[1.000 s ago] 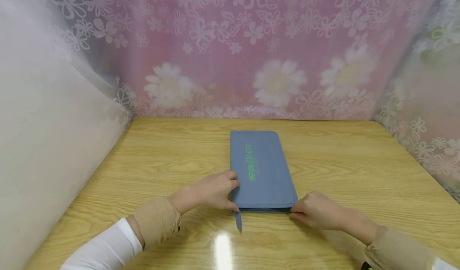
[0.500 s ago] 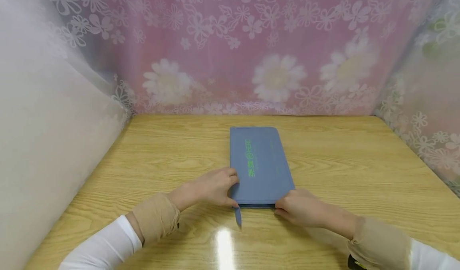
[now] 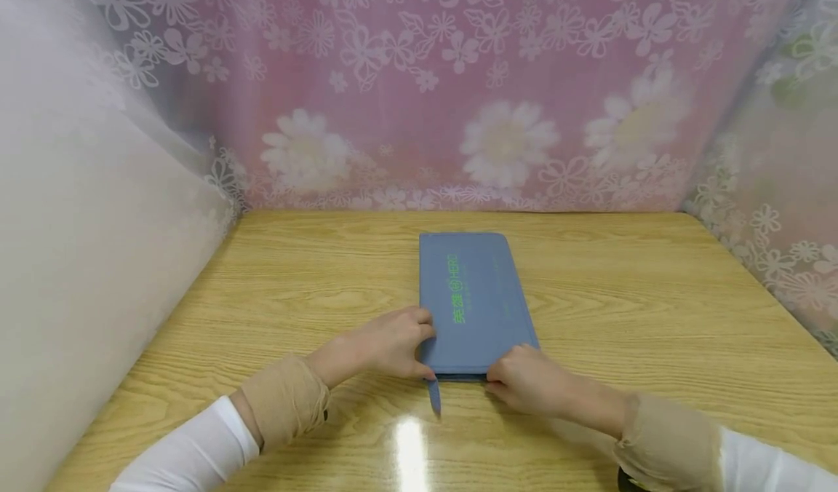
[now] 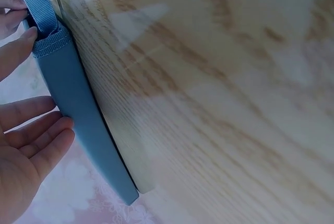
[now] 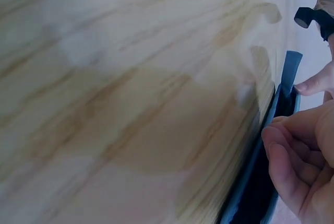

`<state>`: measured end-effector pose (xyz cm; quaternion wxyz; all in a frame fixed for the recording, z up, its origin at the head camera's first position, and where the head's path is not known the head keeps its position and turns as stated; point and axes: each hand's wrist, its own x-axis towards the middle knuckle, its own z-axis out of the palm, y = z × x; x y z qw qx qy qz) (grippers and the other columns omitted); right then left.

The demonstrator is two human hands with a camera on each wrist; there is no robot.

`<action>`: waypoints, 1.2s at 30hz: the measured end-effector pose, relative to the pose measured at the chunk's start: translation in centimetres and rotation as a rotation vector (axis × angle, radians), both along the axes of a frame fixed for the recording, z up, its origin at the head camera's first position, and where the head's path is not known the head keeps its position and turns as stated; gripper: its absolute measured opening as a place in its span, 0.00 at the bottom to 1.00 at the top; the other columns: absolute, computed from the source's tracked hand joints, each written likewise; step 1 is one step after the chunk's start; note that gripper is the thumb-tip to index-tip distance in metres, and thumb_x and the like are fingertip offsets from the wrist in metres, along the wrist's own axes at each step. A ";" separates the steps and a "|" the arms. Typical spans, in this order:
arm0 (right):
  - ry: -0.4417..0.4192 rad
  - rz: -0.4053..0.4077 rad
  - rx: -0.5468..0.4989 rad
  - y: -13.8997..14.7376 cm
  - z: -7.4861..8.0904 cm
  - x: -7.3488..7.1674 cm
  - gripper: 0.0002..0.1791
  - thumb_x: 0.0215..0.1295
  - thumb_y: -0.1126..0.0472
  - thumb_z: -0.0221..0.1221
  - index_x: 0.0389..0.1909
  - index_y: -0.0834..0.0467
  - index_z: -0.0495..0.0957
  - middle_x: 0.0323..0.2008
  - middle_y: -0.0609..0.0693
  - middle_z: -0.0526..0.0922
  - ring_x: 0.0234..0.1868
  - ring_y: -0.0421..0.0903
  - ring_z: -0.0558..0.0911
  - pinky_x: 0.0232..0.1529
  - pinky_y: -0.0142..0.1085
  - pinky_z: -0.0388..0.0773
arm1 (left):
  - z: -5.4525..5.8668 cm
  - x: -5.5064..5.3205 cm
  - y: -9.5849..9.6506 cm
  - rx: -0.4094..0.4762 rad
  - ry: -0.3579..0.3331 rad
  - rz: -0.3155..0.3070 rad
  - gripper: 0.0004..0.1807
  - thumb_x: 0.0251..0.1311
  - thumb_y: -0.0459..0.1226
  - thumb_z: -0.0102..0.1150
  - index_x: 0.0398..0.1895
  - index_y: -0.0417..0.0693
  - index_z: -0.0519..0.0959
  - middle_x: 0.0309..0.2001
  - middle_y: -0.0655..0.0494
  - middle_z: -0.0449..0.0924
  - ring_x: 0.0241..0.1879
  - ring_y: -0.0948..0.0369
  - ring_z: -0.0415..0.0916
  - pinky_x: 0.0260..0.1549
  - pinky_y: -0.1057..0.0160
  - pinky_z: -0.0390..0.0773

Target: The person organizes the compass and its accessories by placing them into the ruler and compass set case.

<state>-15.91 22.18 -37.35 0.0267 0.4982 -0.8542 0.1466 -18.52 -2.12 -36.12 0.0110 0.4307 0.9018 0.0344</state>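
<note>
A flat blue case point(image 3: 481, 288) with bright green lettering lies on the wooden table. From its near left corner a blue strap point(image 3: 435, 397) sticks out, seen as a loop in the left wrist view. My left hand point(image 3: 393, 340) holds that corner, thumb at the near end beside the strap and fingers against the long side. My right hand point(image 3: 533, 379) has curled fingers and pinches at the near edge, right of the strap. In the right wrist view its fingertips point(image 5: 272, 130) are at the dark zipper band between two blue edges; any pull tab is hidden behind them.
The wood-grain table point(image 3: 314, 274) reaches back to a pink floral curtain point(image 3: 406, 84). A pale sheet point(image 3: 98, 186) hangs at the left and a flowered one point(image 3: 785, 186) at the right. Light glares off the table near the front.
My right hand has slid left along the case's near edge, from the right corner toward the strap. The left hand has kept its hold, and the case lies in place.
</note>
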 end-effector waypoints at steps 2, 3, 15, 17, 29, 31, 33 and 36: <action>0.004 -0.006 0.011 -0.3 0.1 0.1 0.19 0.52 0.67 0.65 0.10 0.51 0.69 0.10 0.37 0.66 0.14 0.28 0.59 0.17 0.23 0.59 | -0.1 0.0 0.0 0.008 0.001 0.001 0.32 0.46 0.55 0.68 0.45 0.39 0.80 0.41 0.54 0.73 0.37 0.63 0.70 0.37 0.70 0.72; 0.008 -0.005 0.024 -0.5 0.1 0.1 0.19 0.53 0.66 0.65 0.10 0.51 0.68 0.10 0.37 0.66 0.14 0.29 0.60 0.17 0.24 0.60 | -0.1 0.1 0.0 0.012 0.000 0.003 0.31 0.46 0.55 0.68 0.45 0.39 0.80 0.41 0.54 0.74 0.37 0.63 0.70 0.37 0.70 0.72; 0.012 0.002 0.168 -3.2 0.0 0.1 0.15 0.58 0.63 0.62 0.14 0.53 0.70 0.12 0.38 0.65 0.14 0.32 0.59 0.16 0.26 0.61 | -0.4 0.1 0.0 0.080 -0.012 -0.014 0.30 0.44 0.54 0.70 0.42 0.39 0.81 0.39 0.54 0.74 0.36 0.64 0.70 0.34 0.72 0.72; 0.015 -0.002 0.163 -3.6 -0.1 0.1 0.16 0.58 0.63 0.62 0.14 0.53 0.70 0.11 0.38 0.65 0.14 0.32 0.59 0.16 0.26 0.62 | -0.4 0.0 -0.1 0.081 -0.020 -0.009 0.30 0.43 0.54 0.70 0.42 0.39 0.81 0.39 0.55 0.74 0.35 0.64 0.69 0.34 0.72 0.71; 0.074 0.022 0.111 -5.4 -1.1 0.2 0.16 0.58 0.65 0.60 0.13 0.52 0.69 0.11 0.39 0.63 0.13 0.33 0.57 0.14 0.24 0.58 | -0.6 -0.4 -0.3 0.073 -0.013 -0.019 0.30 0.40 0.55 0.71 0.41 0.41 0.81 0.37 0.57 0.72 0.34 0.65 0.68 0.34 0.73 0.71; 0.064 0.018 0.084 -5.6 -1.3 0.3 0.17 0.57 0.67 0.59 0.12 0.52 0.68 0.11 0.39 0.62 0.13 0.33 0.57 0.14 0.24 0.58 | -0.7 -0.5 -0.3 0.073 -0.011 -0.019 0.31 0.40 0.55 0.71 0.41 0.41 0.81 0.37 0.57 0.73 0.35 0.65 0.69 0.35 0.73 0.71; 0.057 0.011 0.056 -5.7 -1.4 0.4 0.17 0.56 0.68 0.59 0.12 0.53 0.67 0.11 0.39 0.62 0.13 0.33 0.57 0.14 0.24 0.58 | -0.7 -0.4 -0.2 0.077 -0.009 -0.017 0.31 0.39 0.55 0.71 0.41 0.41 0.82 0.37 0.56 0.73 0.35 0.65 0.70 0.35 0.73 0.72; 0.043 -0.008 0.058 -5.7 -1.2 0.5 0.17 0.56 0.68 0.59 0.12 0.53 0.67 0.11 0.39 0.63 0.14 0.32 0.58 0.14 0.23 0.58 | -0.4 -0.6 -0.3 0.075 -0.012 -0.028 0.31 0.40 0.55 0.71 0.41 0.40 0.81 0.38 0.55 0.74 0.36 0.64 0.70 0.35 0.73 0.72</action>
